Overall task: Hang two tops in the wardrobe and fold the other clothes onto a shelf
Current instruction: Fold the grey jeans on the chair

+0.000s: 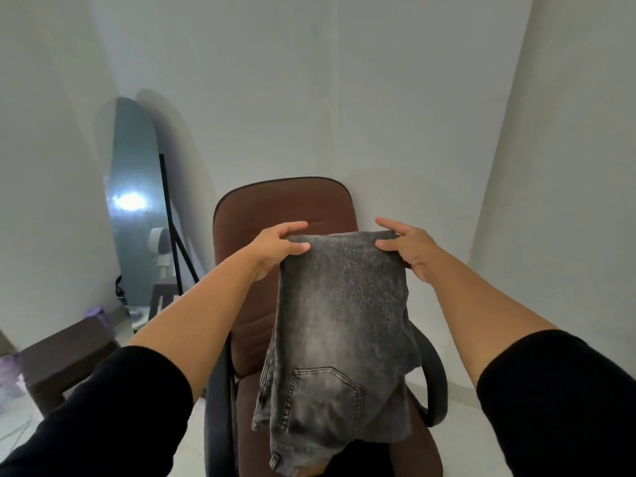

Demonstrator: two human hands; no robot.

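A pair of faded grey jeans (339, 325) hangs folded over in front of me, a back pocket showing near the bottom. My left hand (277, 247) pinches the fold's upper left corner. My right hand (407, 247) pinches the upper right corner. Both arms are stretched out, holding the jeans up above a brown office chair (275, 208). The lower end of the jeans droops onto the chair's seat. No wardrobe, shelf or tops are in view.
The chair has dark armrests (435, 383) and stands against a white wall. A tall oval mirror (137, 208) on a black stand leans in the left corner. A low brown bench (65, 359) sits at the lower left, with small items beyond it.
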